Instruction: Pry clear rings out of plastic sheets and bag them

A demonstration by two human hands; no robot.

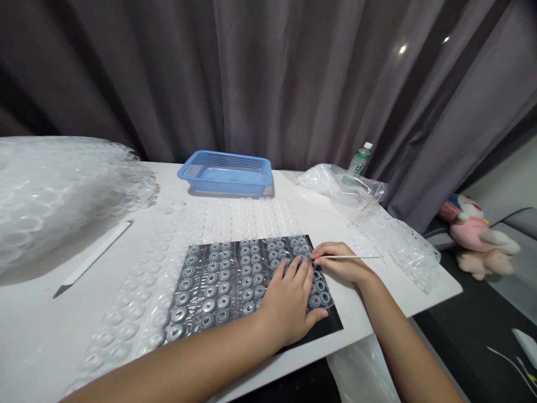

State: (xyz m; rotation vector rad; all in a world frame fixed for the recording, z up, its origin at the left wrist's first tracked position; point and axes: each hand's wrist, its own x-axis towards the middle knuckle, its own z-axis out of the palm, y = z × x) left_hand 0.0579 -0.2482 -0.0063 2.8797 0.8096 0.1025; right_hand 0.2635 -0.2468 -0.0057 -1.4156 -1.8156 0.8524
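Note:
A clear plastic sheet (142, 280) with rows of round, ring-shaped bumps lies across the white table. Under part of it is a black rectangular board (331, 322), against which the rings look grey. My left hand (289, 296) rests palm down on the sheet over the board's right half, fingers stretched out. Beside it, at the board's right edge, my right hand (339, 262) is closed on a thin white stick (352, 257). The stick points to the right, and its left end meets the sheet near my left fingertips. My right fingertips are partly hidden.
A blue plastic basket (226, 179) stands at the back. A big pile of clear bubbled plastic (59, 196) and a white-handled cutter (96, 254) are left. A clear bag (331, 182), a green-labelled bottle (361, 159) and plastic scraps (398, 240) lie right.

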